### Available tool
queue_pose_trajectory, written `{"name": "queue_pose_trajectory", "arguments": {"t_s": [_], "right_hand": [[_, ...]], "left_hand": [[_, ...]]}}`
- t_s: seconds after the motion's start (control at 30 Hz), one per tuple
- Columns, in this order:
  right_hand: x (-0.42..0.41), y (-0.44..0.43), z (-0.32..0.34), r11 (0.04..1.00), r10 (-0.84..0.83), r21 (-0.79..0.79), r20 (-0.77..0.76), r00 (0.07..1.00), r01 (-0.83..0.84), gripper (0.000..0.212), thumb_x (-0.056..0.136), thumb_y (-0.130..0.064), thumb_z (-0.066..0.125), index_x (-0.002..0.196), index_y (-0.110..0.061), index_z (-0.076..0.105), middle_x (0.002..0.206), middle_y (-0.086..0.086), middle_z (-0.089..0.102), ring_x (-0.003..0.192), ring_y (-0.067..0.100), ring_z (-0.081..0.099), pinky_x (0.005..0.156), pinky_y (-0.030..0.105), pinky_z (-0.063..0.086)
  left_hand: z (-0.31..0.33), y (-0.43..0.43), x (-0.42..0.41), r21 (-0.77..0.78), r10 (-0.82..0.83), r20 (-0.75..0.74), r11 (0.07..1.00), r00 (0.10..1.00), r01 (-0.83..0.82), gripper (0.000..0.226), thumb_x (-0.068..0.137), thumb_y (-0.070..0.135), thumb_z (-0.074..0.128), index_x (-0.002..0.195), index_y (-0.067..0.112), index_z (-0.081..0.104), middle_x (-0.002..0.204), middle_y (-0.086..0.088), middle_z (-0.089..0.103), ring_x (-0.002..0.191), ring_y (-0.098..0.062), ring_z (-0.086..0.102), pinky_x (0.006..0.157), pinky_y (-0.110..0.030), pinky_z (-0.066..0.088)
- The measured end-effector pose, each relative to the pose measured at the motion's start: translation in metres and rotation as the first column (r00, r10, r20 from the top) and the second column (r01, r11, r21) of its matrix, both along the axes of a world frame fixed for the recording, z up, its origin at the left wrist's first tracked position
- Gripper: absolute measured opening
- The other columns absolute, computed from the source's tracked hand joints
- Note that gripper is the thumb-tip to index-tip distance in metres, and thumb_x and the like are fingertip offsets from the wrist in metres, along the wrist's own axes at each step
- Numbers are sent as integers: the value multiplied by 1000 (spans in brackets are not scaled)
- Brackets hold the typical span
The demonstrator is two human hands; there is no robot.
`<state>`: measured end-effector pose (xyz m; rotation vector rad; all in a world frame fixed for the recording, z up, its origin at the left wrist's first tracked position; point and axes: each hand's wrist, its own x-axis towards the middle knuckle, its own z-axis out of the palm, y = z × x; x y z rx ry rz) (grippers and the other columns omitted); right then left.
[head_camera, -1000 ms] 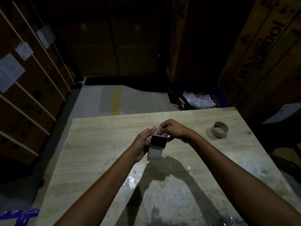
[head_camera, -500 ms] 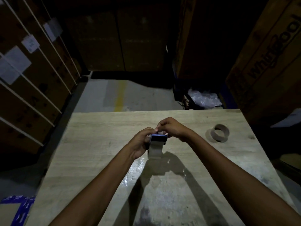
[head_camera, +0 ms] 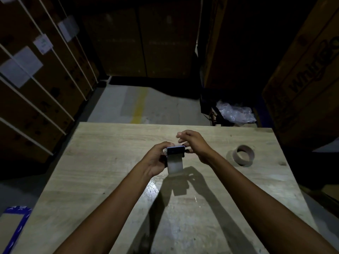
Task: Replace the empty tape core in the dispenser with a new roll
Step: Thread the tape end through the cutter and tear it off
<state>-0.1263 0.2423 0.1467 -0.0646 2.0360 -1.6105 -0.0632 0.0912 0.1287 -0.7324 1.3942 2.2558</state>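
- Lifting off the dispenser [head_camera: 175,150], the right hand [head_camera: 195,144] now hovers just beside its upper right edge with fingers spread and holding nothing; 0.5 s before, the same fingers were pinched onto the top of the tool.
- The left hand [head_camera: 157,158] is wrapped around the dispenser's left side, thumb near the top, holding it upright above the wooden table [head_camera: 102,162].
- The new roll [head_camera: 175,165] sits in the dispenser, its pale translucent face turned toward the camera below the dark top plate.
- The empty tape core [head_camera: 244,155], a brown cardboard ring, lies on the table well apart to the right of both hands, already out of the tool.
- Whether a free tape end has been drawn across the top plate cannot be told; the area is small and dim.
- Judgement: the release by the right hand suggests that seating or threading at the top is finished or paused, so the replacement looks near complete. 1 check probably remains, that the tape feeds cleanly past the cutting edge.
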Motion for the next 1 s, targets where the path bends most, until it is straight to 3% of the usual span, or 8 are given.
{"name": "queue_pose_trajectory", "arguments": {"t_s": [0.1,0.27,0.4,0.53,0.7,0.83,0.9,1.0], "right_hand": [[9,13,-21,997,-56,-39,92,994,60,34,97,-39,55,112,-8,59,108,3,64,105,30,61,83,39,48],[30,26,-42,961,-154,-151,404,902,231,46,91,-54,58,125,-22,59,127,4,60,114,27,57,83,37,47],[41,32,-42,951,-131,-195,448,884,240,34,90,-48,61,109,-21,66,119,9,60,107,26,57,86,40,46],[55,35,-41,800,-42,-422,669,742,426,33,89,-42,63,101,-14,77,101,12,71,92,29,65,85,42,50],[74,19,-32,658,-30,-545,671,741,520,30,83,-27,70,108,-11,69,102,11,68,86,26,67,73,34,58],[86,11,-25,718,-145,-482,602,785,502,26,83,-24,65,104,-9,70,94,14,69,74,24,67,65,31,55],[92,8,-23,703,-188,-490,571,799,516,21,90,-27,61,101,-12,73,96,14,68,75,24,67,66,32,55],[99,6,-23,695,-239,-510,500,832,506,38,85,-36,68,113,-10,72,102,16,69,82,28,68,72,37,55]], "left_hand": [[1,7,-3,68,49,-23,997,999,-48,3,70,19,63,73,17,64,82,-8,57,78,-25,55,69,-34,43],[-7,16,0,183,109,-44,978,993,-99,21,74,13,61,94,11,64,101,-15,59,89,-29,58,81,-39,45],[-12,17,10,364,122,-74,927,990,-87,30,73,7,61,103,5,60,110,-23,59,98,-36,58,95,-43,45],[-5,10,18,483,126,-89,873,988,-68,38,74,8,57,111,4,61,114,-23,61,100,-35,59,95,-39,44],[6,-5,24,564,-68,-187,809,980,164,64,60,10,78,122,7,65,127,-23,61,106,-37,60,95,-40,48],[17,-23,22,498,-284,-270,777,920,386,78,65,10,78,138,13,51,137,-19,54,111,-36,55,86,-38,54],[24,-31,21,451,-364,-307,757,879,472,79,69,10,76,142,14,46,141,-18,52,114,-36,56,90,-42,53],[29,-45,21,353,-475,-321,743,819,569,82,70,10,76,145,17,44,142,-15,52,115,-36,57,99,-50,45]]}}
